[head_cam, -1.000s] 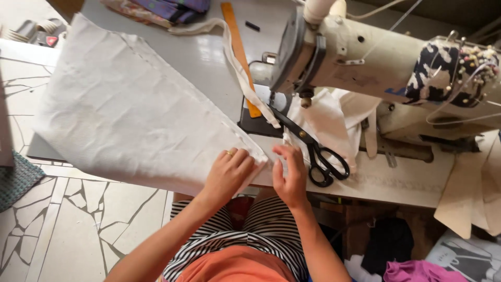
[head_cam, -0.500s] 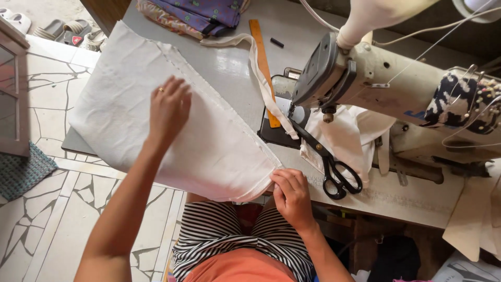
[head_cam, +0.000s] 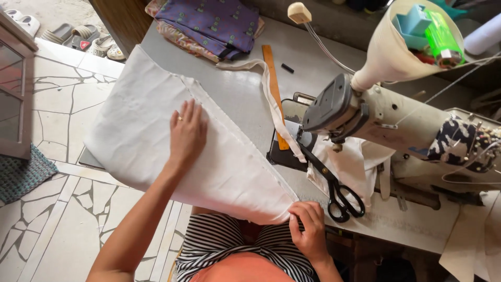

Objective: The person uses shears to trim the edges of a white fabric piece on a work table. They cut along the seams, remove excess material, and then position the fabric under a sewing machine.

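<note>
A large white cloth (head_cam: 141, 130) lies folded across the grey sewing table (head_cam: 245, 99) and hangs over its near-left edge. My left hand (head_cam: 187, 133) rests flat on the cloth's middle, fingers spread, beside a stitched seam. My right hand (head_cam: 309, 228) pinches the cloth's near corner at the table's front edge. Black scissors (head_cam: 336, 190) lie just right of that corner, under the sewing machine (head_cam: 396, 125).
A white strap (head_cam: 271, 104) and a wooden ruler (head_cam: 272, 78) run toward the machine's needle plate. Patterned purple fabric (head_cam: 209, 23) is piled at the far edge. A cone-shaped holder (head_cam: 396, 49) with green and blue items stands on the machine. Sandals (head_cam: 78, 39) lie on the tiled floor.
My left hand has left the near corner and slid out to the cloth's middle, pressing it flat. My right hand has stayed on the near corner. The view has shifted closer.
</note>
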